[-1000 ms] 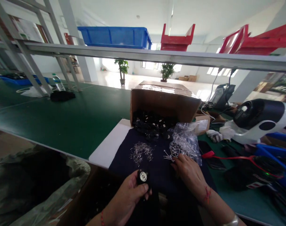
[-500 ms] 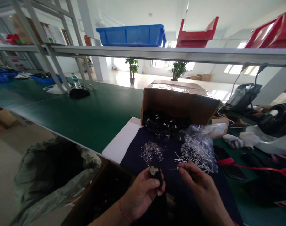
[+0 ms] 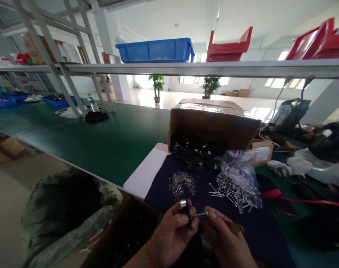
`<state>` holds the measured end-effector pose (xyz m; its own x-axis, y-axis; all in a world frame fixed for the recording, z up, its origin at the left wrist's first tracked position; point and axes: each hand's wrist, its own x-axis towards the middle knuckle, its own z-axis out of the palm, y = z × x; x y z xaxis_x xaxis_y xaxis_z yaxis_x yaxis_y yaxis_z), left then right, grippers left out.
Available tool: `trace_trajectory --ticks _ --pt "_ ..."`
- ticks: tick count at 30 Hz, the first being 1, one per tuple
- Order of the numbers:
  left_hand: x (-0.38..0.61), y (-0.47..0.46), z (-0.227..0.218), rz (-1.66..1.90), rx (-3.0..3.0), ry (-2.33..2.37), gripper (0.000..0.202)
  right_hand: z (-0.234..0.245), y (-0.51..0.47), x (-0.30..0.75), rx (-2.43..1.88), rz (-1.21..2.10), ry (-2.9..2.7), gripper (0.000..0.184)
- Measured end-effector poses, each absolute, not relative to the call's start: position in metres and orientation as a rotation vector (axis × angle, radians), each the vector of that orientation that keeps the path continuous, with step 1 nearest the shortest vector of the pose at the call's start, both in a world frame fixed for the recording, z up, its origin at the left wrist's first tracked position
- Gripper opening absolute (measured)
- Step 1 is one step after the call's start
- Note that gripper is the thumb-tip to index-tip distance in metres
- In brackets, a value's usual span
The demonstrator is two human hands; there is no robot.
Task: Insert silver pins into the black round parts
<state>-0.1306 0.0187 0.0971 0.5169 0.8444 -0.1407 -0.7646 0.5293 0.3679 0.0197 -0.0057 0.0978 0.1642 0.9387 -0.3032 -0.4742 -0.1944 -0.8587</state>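
My left hand (image 3: 173, 227) is closed on a small black part with a silver metal cylinder (image 3: 182, 203) at its top. From the part's right side a long thin screw (image 3: 199, 214) sticks out level; whether its tip is inside the part or only against it I cannot tell. My right hand (image 3: 225, 234) pinches at the screw's head. A brown, handle-like thing (image 3: 236, 227) shows at the back of that hand, mostly hidden. Beyond the hands, a pile of small metal pins (image 3: 182, 183) and loose long screws (image 3: 239, 191) lie on dark blue cloth (image 3: 158, 186).
A cardboard box (image 3: 214, 121) lies open towards me, with black parts inside. Beside it is a clear plastic bag (image 3: 239, 163). On the right are a black fan (image 3: 329, 139) and gloves (image 3: 281, 167). A shelf (image 3: 163, 69) spans above the green table (image 3: 110, 149).
My right hand has moved left and down, bringing the screw up to the black part. My left hand has turned the part so the metal cylinder shows from its side.
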Motion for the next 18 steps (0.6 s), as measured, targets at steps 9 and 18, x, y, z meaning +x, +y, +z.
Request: trace_trajectory --ticks 9,18 --pt "-0.135 0.024 0.101 0.967 0.371 0.326 0.031 0.101 -0.007 0.024 -1.152 1.288 -0.979 0.032" --pt "-0.122 0.076 0.112 0.724 0.770 0.606 0.016 0.092 0.021 0.048 -1.342 0.251 -1.959 0.024"
